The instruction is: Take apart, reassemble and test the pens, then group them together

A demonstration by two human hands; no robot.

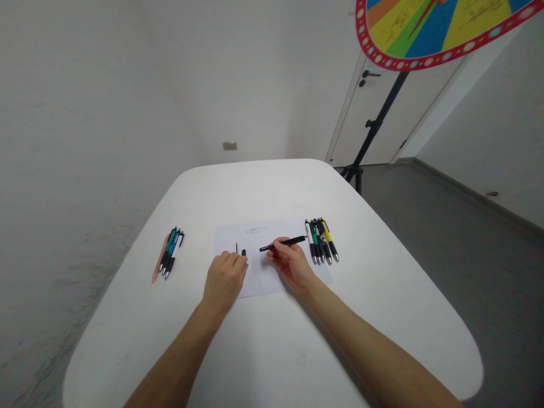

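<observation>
My right hand is closed around a black pen, held nearly level above a white sheet of paper. Its fingers pinch the barrel near the middle. Curled at the sheet's left side, my left hand has its fingers closed. A thin dark pen refill sticks up from behind its knuckles, and a short black pen piece shows by the index finger. How the fingers grip these two is hidden. A few small lines of writing are near the sheet's top.
Several pens lie side by side by my right hand, partly over the paper. Another group of pens rests farther left on the white table. Beyond the table's right edge stands a colourful wheel on a black tripod.
</observation>
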